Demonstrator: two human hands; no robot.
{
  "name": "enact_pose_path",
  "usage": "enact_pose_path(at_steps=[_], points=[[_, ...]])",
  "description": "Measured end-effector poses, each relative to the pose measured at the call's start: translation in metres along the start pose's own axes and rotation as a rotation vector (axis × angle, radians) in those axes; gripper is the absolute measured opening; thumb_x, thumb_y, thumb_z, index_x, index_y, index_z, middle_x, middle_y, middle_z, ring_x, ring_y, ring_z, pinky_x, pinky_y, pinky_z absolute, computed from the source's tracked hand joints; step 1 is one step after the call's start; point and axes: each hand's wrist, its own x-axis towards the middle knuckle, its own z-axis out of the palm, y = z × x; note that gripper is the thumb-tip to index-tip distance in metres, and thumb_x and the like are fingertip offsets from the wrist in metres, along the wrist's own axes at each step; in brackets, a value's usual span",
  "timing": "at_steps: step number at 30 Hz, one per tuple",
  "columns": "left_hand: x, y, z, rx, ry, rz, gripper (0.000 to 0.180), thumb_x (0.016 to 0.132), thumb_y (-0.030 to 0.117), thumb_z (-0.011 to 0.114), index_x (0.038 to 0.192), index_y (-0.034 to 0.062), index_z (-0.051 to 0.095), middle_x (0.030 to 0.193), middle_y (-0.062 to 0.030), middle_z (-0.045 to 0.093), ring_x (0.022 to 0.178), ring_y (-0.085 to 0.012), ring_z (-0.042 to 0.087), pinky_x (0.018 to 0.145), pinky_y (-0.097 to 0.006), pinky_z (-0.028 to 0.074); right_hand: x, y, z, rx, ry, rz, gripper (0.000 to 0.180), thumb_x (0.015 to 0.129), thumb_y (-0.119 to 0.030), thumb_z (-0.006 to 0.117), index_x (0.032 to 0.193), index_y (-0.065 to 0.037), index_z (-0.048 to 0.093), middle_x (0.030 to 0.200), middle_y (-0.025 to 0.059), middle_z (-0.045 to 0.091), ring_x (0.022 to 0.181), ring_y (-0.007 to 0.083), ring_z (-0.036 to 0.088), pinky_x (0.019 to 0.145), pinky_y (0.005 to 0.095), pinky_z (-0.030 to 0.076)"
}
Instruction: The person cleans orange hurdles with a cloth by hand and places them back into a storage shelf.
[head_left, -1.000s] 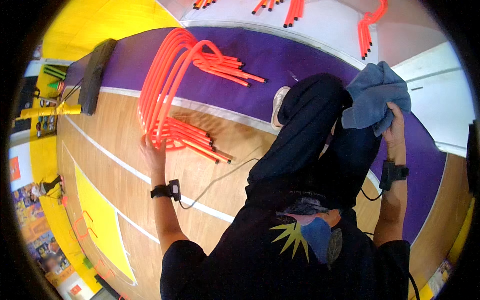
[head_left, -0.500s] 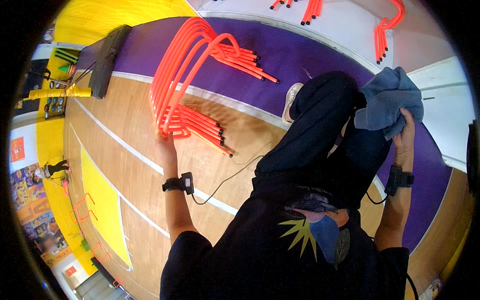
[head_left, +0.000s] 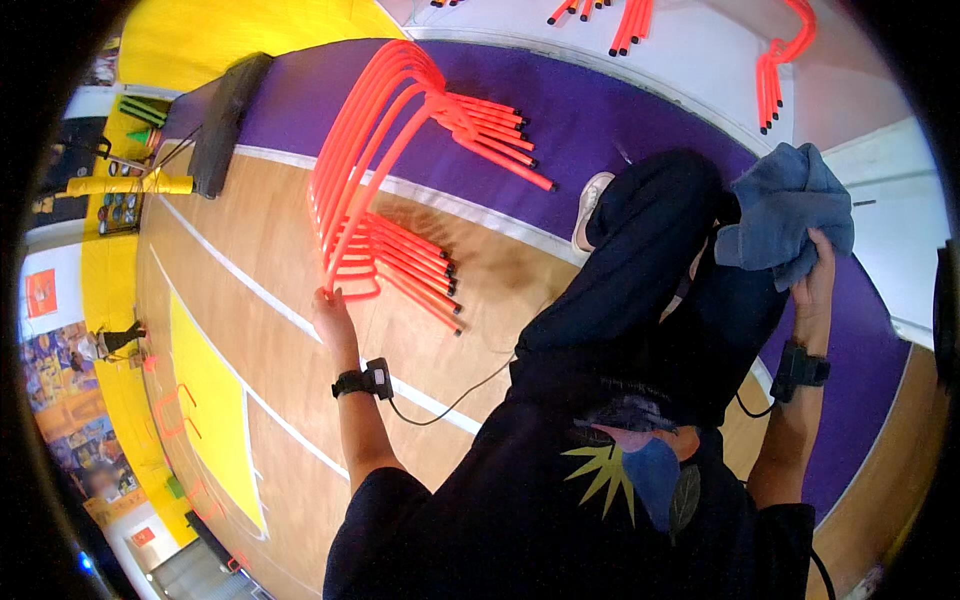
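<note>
Left hand point(head_left: 332, 315) touches the near corner of the orange hurdles point(head_left: 325, 185) on the floor point(head_left: 260, 210) (fingertips obscured; can't tell whether it's gripping). Right hand point(head_left: 814, 270) clutches a grey-blue cloth point(head_left: 785, 210). Shirt lettering point(head_left: 622, 388) is illegible.

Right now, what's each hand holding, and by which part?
Right hand holds the cloth by its lower right edge. Left hand touches the hurdles at their near corner; grip unclear.

White-lined wood-look floor point(head_left: 235, 235), purple border strip point(head_left: 590, 115), yellow floor patch point(head_left: 225, 430), yellow wall point(head_left: 240, 30), colourful posters point(head_left: 62, 395) at left
</note>
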Motion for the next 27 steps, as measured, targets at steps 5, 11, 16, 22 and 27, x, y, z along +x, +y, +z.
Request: enact_pose_path(at_steps=[5,11,16,22,27], points=[[0.003,-0.011,0.0,0.075,-0.032,-0.103,0.024,0.087,0.022,0.061,0.1,0.0031,0.056,0.079,-0.0183,0.062,0.074,-0.0353,0.06,0.064,-0.044,0.047,0.0,-0.001,-0.009,0.033,-0.029,-0.002,0.048,0.082,-0.014,0.064,0.124,0.001,0.047,0.12,0.0136,0.054,0.109,0.0292,0.054,0.096,0.0413,0.043],[0.016,0.079,-0.025,0.478,-0.105,0.017,0.044,0.081,0.029,0.067,0.118,0.009,0.054,0.096,-0.0187,0.059,0.089,-0.0345,0.058,0.076,-0.046,0.047,-0.001,0.0,-0.017,0.003,-0.048,-0.007,0.049,0.081,-0.016,0.065,0.124,-0.001,0.049,0.119,0.0132,0.055,0.109,0.0285,0.054,0.096,0.041,0.043],[0.059,0.121,0.004,0.209,-0.02,0.579,0.047,0.08,0.029,0.068,0.121,0.0116,0.054,0.101,-0.0169,0.054,0.095,-0.0342,0.054,0.081,-0.046,0.045,0.004,0.001,-0.007,-0.002,-0.081,0.005,0.046,0.081,-0.015,0.065,0.122,-0.002,0.049,0.118,0.0131,0.055,0.108,0.0284,0.054,0.096,0.0406,0.043],[0.134,0.175,0.056,0.263,-0.133,0.645,0.025,0.083,0.026,0.063,0.095,0.0044,0.062,0.09,-0.0166,0.06,0.088,-0.035,0.058,0.074,-0.046,0.048,-0.003,0.002,-0.006,0.031,-0.052,0.001,0.042,0.081,-0.011,0.063,0.12,-0.001,0.05,0.116,0.0132,0.056,0.108,0.0279,0.054,0.094,0.04,0.044],[0.162,0.187,0.066,0.246,-0.104,0.597,0.021,0.083,0.023,0.064,0.084,0.002,0.064,0.086,-0.0168,0.06,0.081,-0.0348,0.059,0.068,-0.046,0.049,0.0,0.0,-0.014,0.067,-0.036,-0.004,0.041,0.081,-0.009,0.062,0.12,0.0,0.05,0.116,0.0127,0.056,0.107,0.0279,0.055,0.095,0.0402,0.044]])
